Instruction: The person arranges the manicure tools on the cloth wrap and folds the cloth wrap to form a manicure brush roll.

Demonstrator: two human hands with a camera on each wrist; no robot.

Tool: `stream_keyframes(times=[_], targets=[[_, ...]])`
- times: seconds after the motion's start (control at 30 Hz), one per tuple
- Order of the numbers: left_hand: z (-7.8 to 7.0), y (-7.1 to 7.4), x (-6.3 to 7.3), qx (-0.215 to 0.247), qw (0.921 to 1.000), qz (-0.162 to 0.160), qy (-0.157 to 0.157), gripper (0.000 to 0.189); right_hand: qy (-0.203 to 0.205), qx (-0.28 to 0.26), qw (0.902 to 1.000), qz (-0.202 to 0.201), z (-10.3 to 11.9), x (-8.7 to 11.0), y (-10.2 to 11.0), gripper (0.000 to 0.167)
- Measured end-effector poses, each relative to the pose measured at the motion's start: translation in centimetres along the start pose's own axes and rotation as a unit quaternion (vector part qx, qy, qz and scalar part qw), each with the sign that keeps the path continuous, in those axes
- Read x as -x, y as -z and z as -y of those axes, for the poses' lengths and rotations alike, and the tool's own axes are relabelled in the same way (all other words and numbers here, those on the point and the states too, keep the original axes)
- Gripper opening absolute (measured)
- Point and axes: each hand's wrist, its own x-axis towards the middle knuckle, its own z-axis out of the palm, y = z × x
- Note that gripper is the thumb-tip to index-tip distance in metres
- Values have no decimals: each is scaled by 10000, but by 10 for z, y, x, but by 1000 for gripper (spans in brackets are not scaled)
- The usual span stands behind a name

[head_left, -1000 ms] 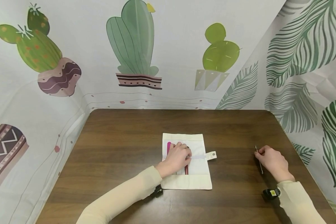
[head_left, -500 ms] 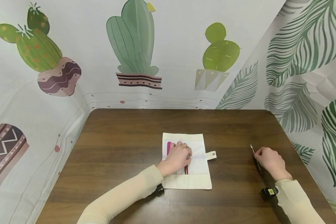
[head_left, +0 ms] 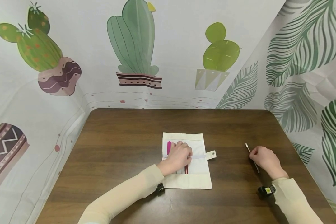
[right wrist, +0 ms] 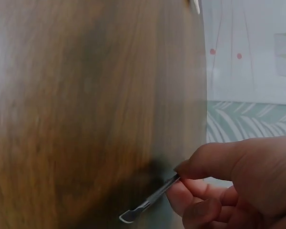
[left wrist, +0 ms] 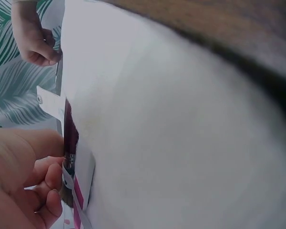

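Note:
A cream fabric pouch (head_left: 188,184) lies unfolded on the brown table. My left hand (head_left: 177,157) is over its middle, fingers curled, and pinches the thin white elastic band (left wrist: 79,202); the exact contact is partly hidden. Under the band are a brush with a dark red handle (left wrist: 70,131) and a flat pink tool (head_left: 169,147). Further right, my right hand (head_left: 266,160) pinches a slim metal cuticle pusher (head_left: 247,147) between thumb and fingers. Its flattened, spoon-like tip (right wrist: 127,217) and ridged grip show in the right wrist view.
A snap tab (head_left: 211,155) sticks out from the pouch's right side. The wooden table (head_left: 123,133) ends at a fabric backdrop (head_left: 179,56) printed with cacti and leaves. Each wrist wears a small black camera (head_left: 266,190).
My right hand has moved left across the table with the cuticle pusher, closer to the pouch. My left hand has stayed almost still on the pouch.

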Motion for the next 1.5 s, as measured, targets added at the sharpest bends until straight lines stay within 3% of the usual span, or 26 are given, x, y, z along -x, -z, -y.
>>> stream_keyframes(times=[0.33, 0.6, 0.77, 1.5], targets=[[0, -1, 0, 37, 10000, -19, 19, 5, 544, -210, 9971, -494, 24, 1, -2, 19], [0, -1, 1, -9, 10000, -68, -10, 3, 1050, -554, 9893, -852, 52, 1, -1, 23], [-1, -1, 1, -15, 9999, -96, -33, 5, 1126, -710, 9862, -986, 68, 1, 1, 23], [2, -3, 0, -169, 9995, -257, -113, 11, 1470, -1438, 9760, -717, 114, -6, -5, 20]])
